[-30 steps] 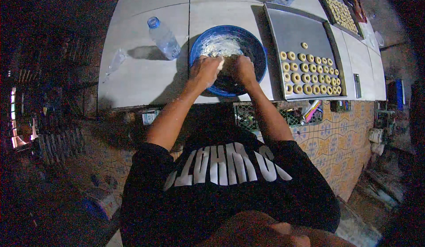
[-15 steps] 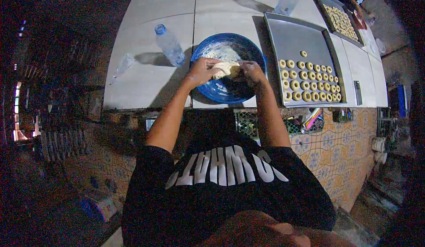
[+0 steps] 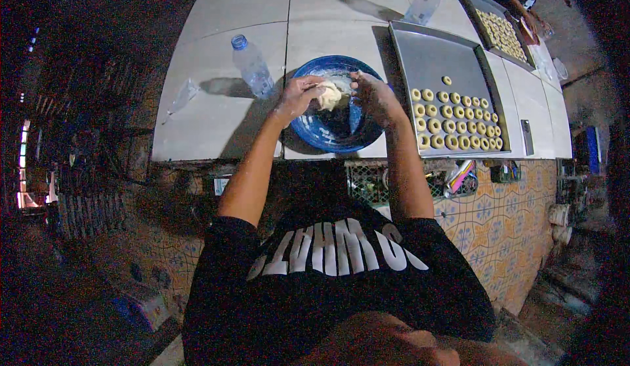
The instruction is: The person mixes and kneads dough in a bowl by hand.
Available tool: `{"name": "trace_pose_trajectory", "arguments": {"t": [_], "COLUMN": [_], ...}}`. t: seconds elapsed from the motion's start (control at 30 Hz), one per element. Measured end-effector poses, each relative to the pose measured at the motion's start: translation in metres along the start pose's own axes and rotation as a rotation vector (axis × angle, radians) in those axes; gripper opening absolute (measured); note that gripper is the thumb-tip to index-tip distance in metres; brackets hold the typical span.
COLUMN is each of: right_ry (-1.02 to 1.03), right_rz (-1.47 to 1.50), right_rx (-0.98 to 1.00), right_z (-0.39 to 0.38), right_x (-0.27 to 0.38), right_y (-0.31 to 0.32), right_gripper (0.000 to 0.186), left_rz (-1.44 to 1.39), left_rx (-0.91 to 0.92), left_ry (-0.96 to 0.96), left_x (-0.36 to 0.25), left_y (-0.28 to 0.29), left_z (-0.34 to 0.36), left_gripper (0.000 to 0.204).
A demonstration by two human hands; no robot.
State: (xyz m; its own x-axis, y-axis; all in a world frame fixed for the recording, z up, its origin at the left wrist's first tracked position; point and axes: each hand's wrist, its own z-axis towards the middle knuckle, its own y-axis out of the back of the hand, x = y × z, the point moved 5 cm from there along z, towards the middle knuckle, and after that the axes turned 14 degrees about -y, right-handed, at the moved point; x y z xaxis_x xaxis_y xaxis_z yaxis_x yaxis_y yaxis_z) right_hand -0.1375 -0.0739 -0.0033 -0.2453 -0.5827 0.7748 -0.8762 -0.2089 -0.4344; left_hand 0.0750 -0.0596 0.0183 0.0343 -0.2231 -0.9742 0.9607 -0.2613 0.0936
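Observation:
Over a blue bowl [image 3: 308, 134], my left hand [image 3: 297, 100] grips a soft, pale lump of dough [image 3: 330, 97] at its left side. My right hand [image 3: 376, 98] is above the bowl's right side, a little apart from the lump. Its fingers are bent together, with a whitish bit at the tips too small to make out. Pale dough or flour smears line the bowl's inside. To the right, a metal tray [image 3: 433, 51] holds rows of small dough rings [image 3: 453, 126], with one ring [image 3: 446, 80] lying alone above them.
A clear plastic bottle [image 3: 252, 67] stands left of the bowl, beside a crumpled clear plastic piece [image 3: 182, 96]. Another bottle [image 3: 426, 2] is at the back. A second tray [image 3: 482, 28] of rings lies far right, near another person's arm [image 3: 518, 2]. A phone [image 3: 527, 136] lies right of the near tray.
My hands have parted: the right has drawn away from the dough, which stays in my left hand, more bunched up. The other person's arm has come further into view at the far right.

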Motion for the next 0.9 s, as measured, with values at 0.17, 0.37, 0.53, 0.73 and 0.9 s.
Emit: {"name": "trace_pose_trajectory", "arguments": {"t": [0.17,0.37,0.53,0.73,0.9], "right_ry": [0.228,0.076,0.018,0.034,0.119], "right_rz": [-0.258,0.254,0.603,0.615,0.660], "right_rx": [-0.149,-0.029,0.184,0.300,0.026], "right_z": [-0.005,0.002,-0.027,-0.044,-0.044], "right_x": [-0.012,-0.034,-0.020,-0.013,-0.029], "right_y": [-0.019,-0.028,-0.051,-0.065,-0.055], "right_gripper": [0.044,0.049,0.066,0.078,0.061], "left_rz": [0.039,0.588,0.706,0.706,0.746], "left_rx": [-0.003,0.039,-0.079,-0.014,0.030], "left_ry": [-0.113,-0.342,-0.392,-0.490,-0.672], "left_x": [-0.025,-0.069,-0.079,-0.080,-0.092], "left_y": [-0.031,-0.056,-0.055,-0.086,-0.116], "left_z": [-0.001,-0.004,-0.016,-0.026,-0.024], "left_gripper": [0.033,0.032,0.061,0.068,0.063]}}
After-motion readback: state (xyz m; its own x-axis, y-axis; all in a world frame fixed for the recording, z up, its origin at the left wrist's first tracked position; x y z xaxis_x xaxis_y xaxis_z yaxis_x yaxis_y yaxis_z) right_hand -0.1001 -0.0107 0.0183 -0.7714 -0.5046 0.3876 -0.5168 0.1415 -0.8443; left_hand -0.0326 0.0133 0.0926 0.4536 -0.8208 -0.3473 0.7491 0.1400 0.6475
